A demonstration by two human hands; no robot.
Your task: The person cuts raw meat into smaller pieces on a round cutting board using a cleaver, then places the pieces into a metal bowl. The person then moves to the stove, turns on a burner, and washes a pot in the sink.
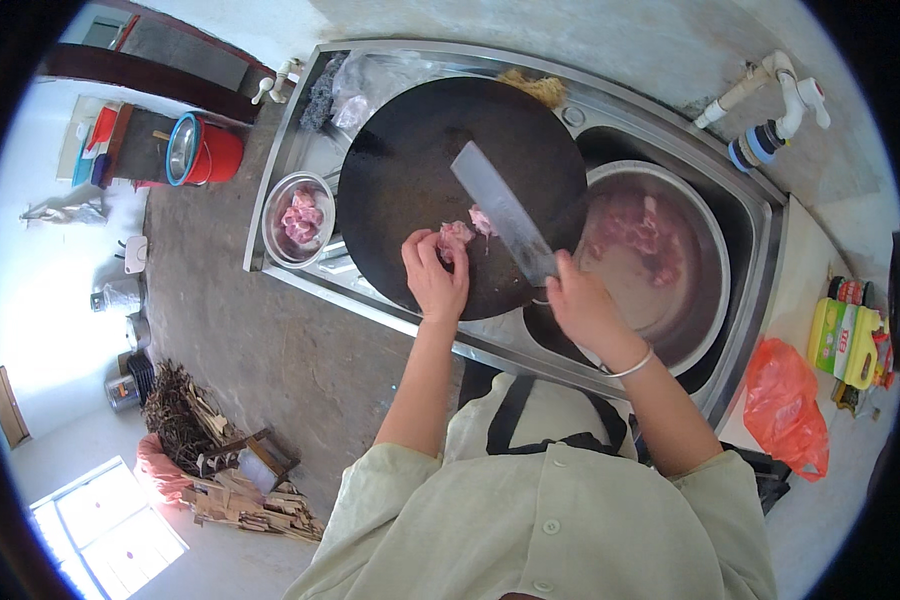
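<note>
A round dark chopping board (412, 142) lies across the steel sink unit. My left hand (436, 279) holds a piece of raw meat (455, 238) on its near part. My right hand (586, 304) grips a cleaver (504, 214) at the board's right side, the broad blade slanting up and left over the board. Against the blade's left edge lies a smaller piece of meat (482, 221). To the left, a steel bowl (268, 225) holds several meat pieces (301, 217). On the right, a large metal basin (709, 300) in the sink holds more meat (645, 232) in cloudy reddish water.
Taps (799, 97) stick out from the wall at the upper right. A red plastic bag (786, 405) and a yellow-green oil jug (844, 341) are on the right. Behind the board are a clear plastic bag (379, 71) and a tan scrubber (536, 88). A red bucket (221, 154) stands left.
</note>
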